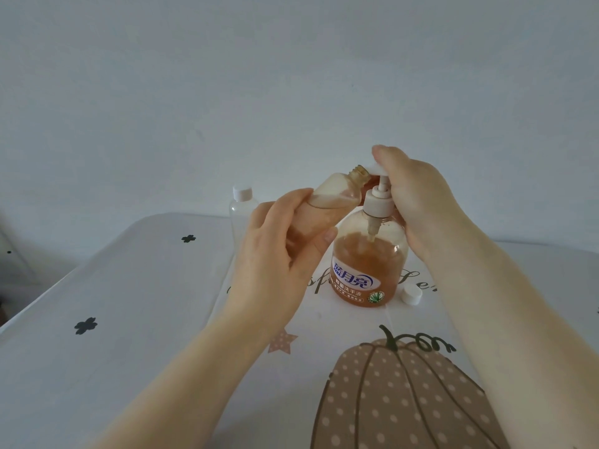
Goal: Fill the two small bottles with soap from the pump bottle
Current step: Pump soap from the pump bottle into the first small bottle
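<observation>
Small bottle [327, 197]: uncapped, partly filled with soap, held above the tabletop [136, 319], mouth touching the nozzle of the pump bottle [369, 254].
Long axis: tilted, neck up and right toward the spout.
Left hand [278, 251]: fingers clamped round the bottle's lower body.
Right hand [411, 202]: on the pump head, fingers curled over it.
Second small bottle [242, 215]: capped, empty, standing behind.
Loose cap [411, 294]: right of pump bottle.

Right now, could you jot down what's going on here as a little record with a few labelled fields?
left hand: holds the open small bottle tilted, neck at the pump spout
right hand: on the pump head of the pump bottle
open small bottle: partly filled with soap
pump bottle: standing, roughly half full
loose cap: on the table, right of the pump bottle
second small bottle: capped, looks empty, standing behind
</observation>
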